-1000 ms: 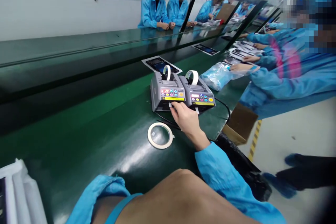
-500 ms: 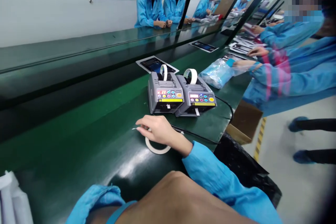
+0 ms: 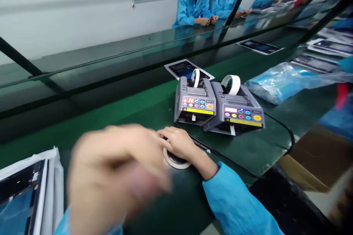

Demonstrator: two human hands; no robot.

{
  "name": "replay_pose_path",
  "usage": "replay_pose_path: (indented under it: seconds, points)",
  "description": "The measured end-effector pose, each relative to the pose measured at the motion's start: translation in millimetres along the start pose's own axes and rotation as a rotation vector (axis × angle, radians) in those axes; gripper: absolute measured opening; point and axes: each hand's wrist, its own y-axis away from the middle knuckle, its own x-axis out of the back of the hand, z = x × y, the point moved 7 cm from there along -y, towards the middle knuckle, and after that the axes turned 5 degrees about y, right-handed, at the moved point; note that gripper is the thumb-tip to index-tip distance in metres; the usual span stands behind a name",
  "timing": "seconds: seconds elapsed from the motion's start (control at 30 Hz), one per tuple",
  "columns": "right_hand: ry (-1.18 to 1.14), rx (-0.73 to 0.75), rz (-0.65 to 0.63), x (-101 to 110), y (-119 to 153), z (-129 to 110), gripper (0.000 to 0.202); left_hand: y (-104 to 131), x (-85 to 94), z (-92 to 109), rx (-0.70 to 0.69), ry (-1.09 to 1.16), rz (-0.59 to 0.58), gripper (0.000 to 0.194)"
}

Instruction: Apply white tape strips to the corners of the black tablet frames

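Arriving: your left hand (image 3: 116, 165), nearer you than the tape machine (image 3: 195, 102); grip unclear.
Tape ring (image 3: 178, 166): before that machine, partly hidden by your right hand (image 3: 178, 142), grip also unclear.
Work: likely two-handed now.

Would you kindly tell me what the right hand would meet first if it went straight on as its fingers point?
The left hand comes first in the picture, but it looks nearer the camera, so depth is unclear and the right hand might pass behind it.
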Motion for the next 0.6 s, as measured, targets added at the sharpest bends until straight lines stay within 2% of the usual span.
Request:
replay_pose_path:
  seconds: [0.07, 0.1, 0.13, 0.2, 0.23, 0.27, 0.4, 0.5, 0.6]
  points:
    - [-0.029, 0.021, 0.07, 9, 1, -4, 0.038, -11, 46.4, -3, -0.056, -0.01, 0.386, 0.034]
    - [-0.047, 0.034, 0.111, 14, 2, -6, 0.04, -20, 64.0, -13, -0.043, -0.022, 0.508, 0.035]
    - [-0.065, 0.049, 0.155, 20, 3, -9, 0.041, -34, 75.8, -29, -0.007, -0.027, 0.553, 0.035]
    - [-0.102, 0.082, 0.244, 33, 6, -13, 0.044, -66, 88.2, -78, 0.175, -0.109, 0.52, 0.03]
    - [-0.119, 0.098, 0.287, 39, 8, -15, 0.045, -82, 87.8, -110, 0.344, -0.239, 0.422, 0.034]
    - [-0.133, 0.111, 0.33, 44, 10, -17, 0.046, -96, 87.2, -139, 0.435, -0.291, 0.363, 0.036]
    - [-0.163, 0.146, 0.465, 61, 15, -19, 0.045, -130, 71.3, -238, 0.622, -0.472, 0.212, 0.031]
    - [-0.158, 0.179, 0.51, 66, 17, -19, 0.042, -149, 51.3, -286, 0.664, -0.614, 0.12, 0.028]
    - [-0.13, 0.2, 0.523, 66, 16, -20, 0.04, -173, 31.7, -316, 0.65, -0.718, 0.053, 0.03]
